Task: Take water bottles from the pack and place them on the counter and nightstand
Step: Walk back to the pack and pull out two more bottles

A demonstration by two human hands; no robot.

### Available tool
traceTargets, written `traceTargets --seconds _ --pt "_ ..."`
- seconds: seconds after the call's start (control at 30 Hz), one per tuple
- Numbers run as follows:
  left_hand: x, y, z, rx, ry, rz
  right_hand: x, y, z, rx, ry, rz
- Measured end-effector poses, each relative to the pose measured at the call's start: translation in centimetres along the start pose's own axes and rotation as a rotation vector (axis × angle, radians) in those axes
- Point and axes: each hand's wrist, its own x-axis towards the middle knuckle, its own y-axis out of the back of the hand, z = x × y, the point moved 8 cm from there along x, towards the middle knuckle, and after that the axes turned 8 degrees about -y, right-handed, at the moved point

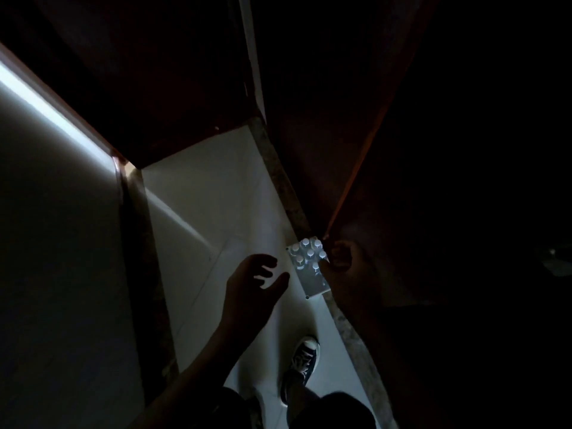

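The scene is very dark. A plastic-wrapped pack of water bottles (306, 267) stands on the pale floor against a speckled stone skirting, with several white caps showing at its far end. My left hand (257, 283) hovers just left of the pack, fingers spread and straight, holding nothing. My right hand (343, 261) is at the pack's right edge by the caps, its fingers curled. In the gloom I cannot tell whether it grips a bottle or the wrap.
Pale floor tiles (216, 205) run ahead between a grey wall (62, 243) on the left and dark wooden panels (356, 150) on the right. A dark door (170, 88) closes the far end. My sneaker (305, 360) stands just behind the pack.
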Motion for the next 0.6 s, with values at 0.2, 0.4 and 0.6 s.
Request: traceTargets --seconds 0.2,0.4,0.6 --pt "6.4 -7.6 -10.3 0.014 0.129 -0.149 8.1 -4.6 8.4 -0.056 -0.136 0.042" --pt "11.7 -18.2 -25.0 0.078 0.182 -0.319 16.3 -12.6 20.8 -0.046 -0.252 0.078" --pt "17.1 -28.8 -41.8 0.229 0.122 -0.439 25.6 -22.1 36.0 -0.083 -0.327 0.133"
